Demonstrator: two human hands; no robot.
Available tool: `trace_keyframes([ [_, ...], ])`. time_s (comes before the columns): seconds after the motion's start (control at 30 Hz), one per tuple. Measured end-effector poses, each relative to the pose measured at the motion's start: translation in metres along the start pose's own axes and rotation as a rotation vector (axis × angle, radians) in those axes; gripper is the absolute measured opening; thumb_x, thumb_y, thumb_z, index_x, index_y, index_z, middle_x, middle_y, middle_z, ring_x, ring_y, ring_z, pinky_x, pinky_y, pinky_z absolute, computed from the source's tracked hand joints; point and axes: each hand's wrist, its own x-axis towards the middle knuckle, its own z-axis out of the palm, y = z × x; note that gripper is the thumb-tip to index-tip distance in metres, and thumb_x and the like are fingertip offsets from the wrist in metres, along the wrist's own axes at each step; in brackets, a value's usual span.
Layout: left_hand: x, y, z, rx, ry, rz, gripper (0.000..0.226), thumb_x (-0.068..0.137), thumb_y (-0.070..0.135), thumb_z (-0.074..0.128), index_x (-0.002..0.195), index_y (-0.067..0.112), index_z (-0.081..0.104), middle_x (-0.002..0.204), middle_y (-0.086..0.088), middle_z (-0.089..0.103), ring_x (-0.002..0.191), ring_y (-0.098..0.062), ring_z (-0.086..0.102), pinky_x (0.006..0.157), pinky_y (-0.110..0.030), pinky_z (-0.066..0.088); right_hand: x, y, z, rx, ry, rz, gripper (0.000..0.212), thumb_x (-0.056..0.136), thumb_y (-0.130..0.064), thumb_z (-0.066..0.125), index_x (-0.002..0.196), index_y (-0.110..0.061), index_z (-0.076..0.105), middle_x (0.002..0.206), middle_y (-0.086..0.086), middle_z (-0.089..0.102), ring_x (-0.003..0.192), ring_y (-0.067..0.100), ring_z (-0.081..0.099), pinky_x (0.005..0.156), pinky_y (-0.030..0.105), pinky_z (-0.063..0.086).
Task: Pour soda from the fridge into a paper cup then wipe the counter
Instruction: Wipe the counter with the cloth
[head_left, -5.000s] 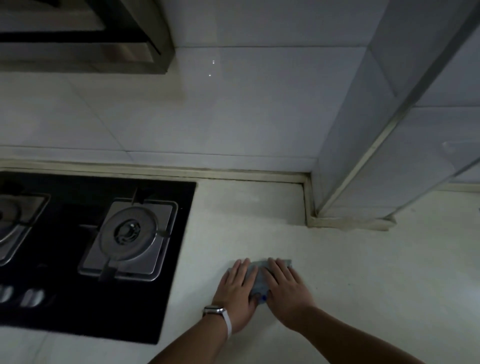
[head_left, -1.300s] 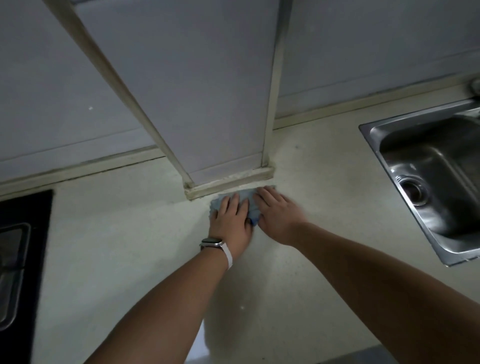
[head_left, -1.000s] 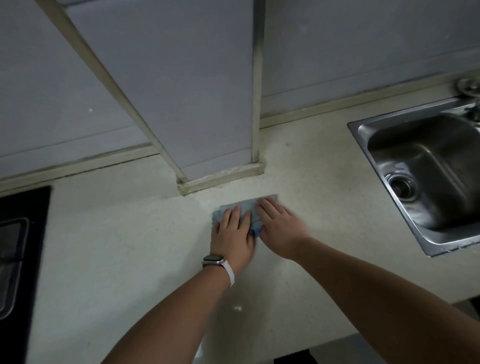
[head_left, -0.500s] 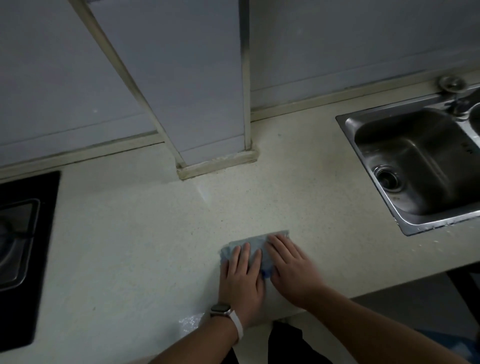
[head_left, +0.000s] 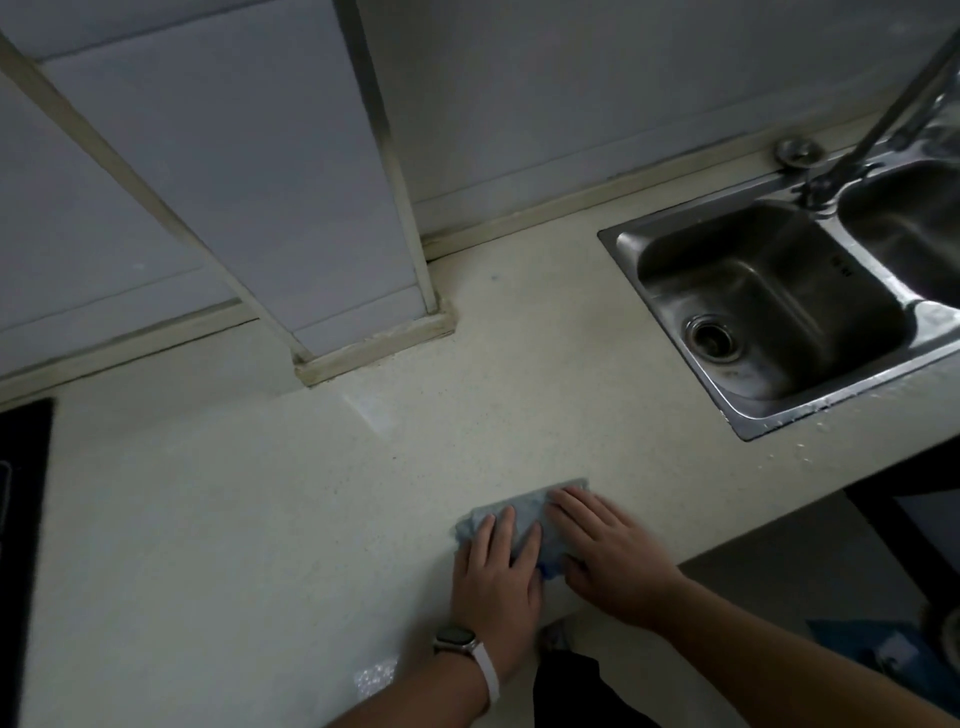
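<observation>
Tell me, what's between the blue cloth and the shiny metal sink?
Only bare cream speckled counter separates the folded blue cloth from the stainless steel sink, in the head view.

left: open counter (head_left: 208, 519) | ahead: boxed column (head_left: 291, 208) | right: sink (head_left: 779, 270)

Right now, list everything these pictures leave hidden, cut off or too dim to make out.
Head view only:
- Cloth: mostly covered by the left hand and right hand; its near edge hidden.
- Stove: cut off by the left edge.
- Right sink basin and faucet: cut off by the right edge.
- Blue thing on the floor: too dim to identify.
</observation>
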Motion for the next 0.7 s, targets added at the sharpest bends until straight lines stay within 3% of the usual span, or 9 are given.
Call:
trace_keyframes([
  [0.2, 0.025, 0.028, 0.013, -0.043, 0.009, 0.001, 0.048, 0.082, 0.037, 0.047, 0.126, 0.028, 0.064, 0.139, -0.008, 0.057, 0.125, -0.033, 0.054, 0.090, -0.047, 0.051, -0.008, 0.029, -0.004, 0.046, 0.020, 0.074, 0.061, 0.087, -0.047, 0.048, 0.139, -0.015, 0.051, 0.145, 0.005, 0.051, 0.136, 0.018, 0.040, 0.111, 0.039, 0.023],
  [0.43, 0.048, 0.042, 0.017, -0.084, 0.078, 0.013, 0.051, 0.085, 0.038, 0.046, 0.132, 0.023, 0.060, 0.143, -0.011, 0.053, 0.134, -0.030, 0.039, 0.100, -0.048, 0.046, 0.009, 0.056, -0.007, 0.110, 0.036, 0.056, 0.063, 0.084, -0.042, 0.050, 0.137, -0.008, 0.053, 0.144, 0.012, 0.052, 0.136, 0.026, 0.042, 0.110, 0.045, 0.030],
  [0.6, 0.075, 0.038, 0.011, -0.117, 0.089, -0.053, 0.052, 0.088, 0.038, 0.044, 0.137, 0.022, 0.053, 0.148, -0.011, 0.048, 0.137, -0.033, 0.042, 0.105, -0.049, 0.043, 0.039, 0.068, -0.010, 0.096, 0.026, 0.077, 0.068, 0.088, -0.048, 0.043, 0.145, -0.010, 0.041, 0.150, 0.011, 0.044, 0.141, 0.020, 0.024, 0.112, 0.043, 0.023],
  [0.7, 0.099, 0.028, 0.003, -0.116, 0.100, -0.070, 0.053, 0.091, 0.039, 0.039, 0.141, 0.022, 0.047, 0.152, -0.011, 0.042, 0.141, -0.034, 0.037, 0.109, -0.052, 0.039, 0.066, 0.073, -0.022, 0.114, 0.017, 0.059, 0.071, 0.093, -0.051, 0.030, 0.153, -0.014, 0.024, 0.161, 0.007, 0.023, 0.144, 0.015, 0.004, 0.116, 0.037, 0.006],
])
